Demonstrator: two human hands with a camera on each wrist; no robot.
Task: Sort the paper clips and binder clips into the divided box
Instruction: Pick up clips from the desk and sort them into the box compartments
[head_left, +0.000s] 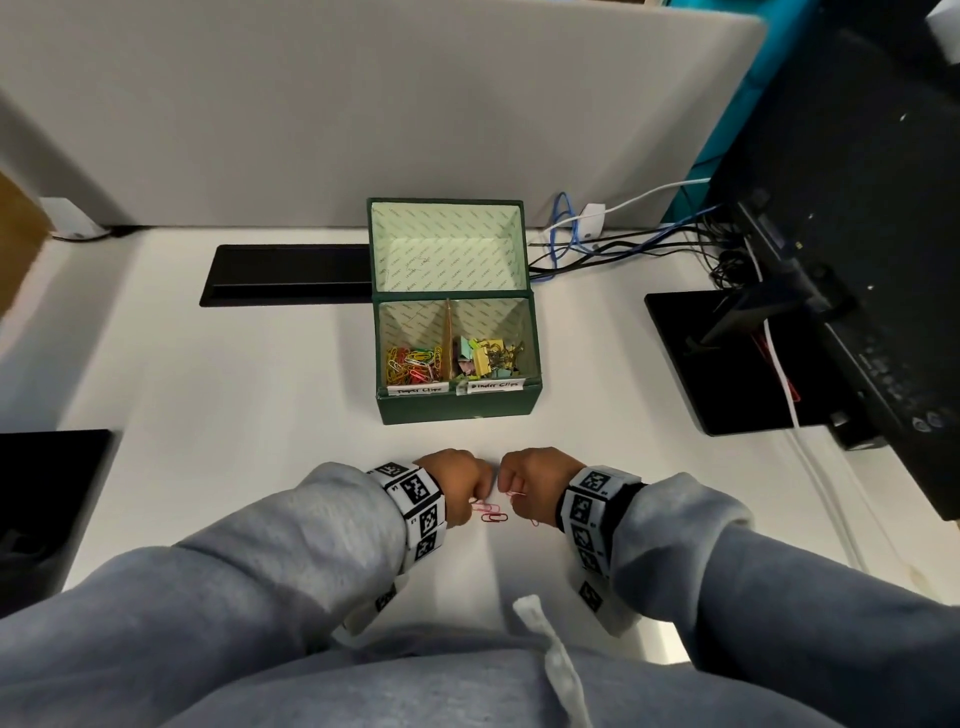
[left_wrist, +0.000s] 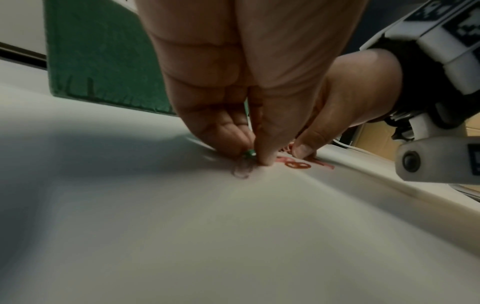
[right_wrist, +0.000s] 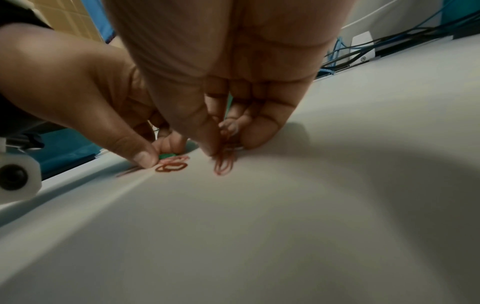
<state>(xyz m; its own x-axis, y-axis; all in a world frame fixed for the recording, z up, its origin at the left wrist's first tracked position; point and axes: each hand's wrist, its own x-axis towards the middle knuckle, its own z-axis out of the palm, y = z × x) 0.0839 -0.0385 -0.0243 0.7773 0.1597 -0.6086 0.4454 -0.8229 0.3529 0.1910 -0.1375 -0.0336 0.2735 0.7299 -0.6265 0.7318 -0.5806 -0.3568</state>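
An open green divided box (head_left: 457, 405) holds coloured paper clips (head_left: 410, 361) in its left compartment and binder clips (head_left: 485, 353) in its right one. In front of it my two hands meet, low on the white desk (head_left: 260, 395). My left hand (head_left: 475, 493) pinches a green paper clip (left_wrist: 250, 153) against the desk between thumb and fingers. My right hand (head_left: 506, 488) pinches a pink-red paper clip (right_wrist: 224, 162) that stands on end. A red paper clip (head_left: 493, 517) and a pink one lie loose between the hands. Another small clip (head_left: 534, 521) lies under my right wrist.
The box lid (head_left: 447, 244) stands open behind the compartments. A black cable slot (head_left: 285, 275) lies left of the box. A monitor base (head_left: 727, 358), cables (head_left: 597, 249) and a monitor (head_left: 857, 260) fill the right side. A grey partition (head_left: 363, 104) backs the desk.
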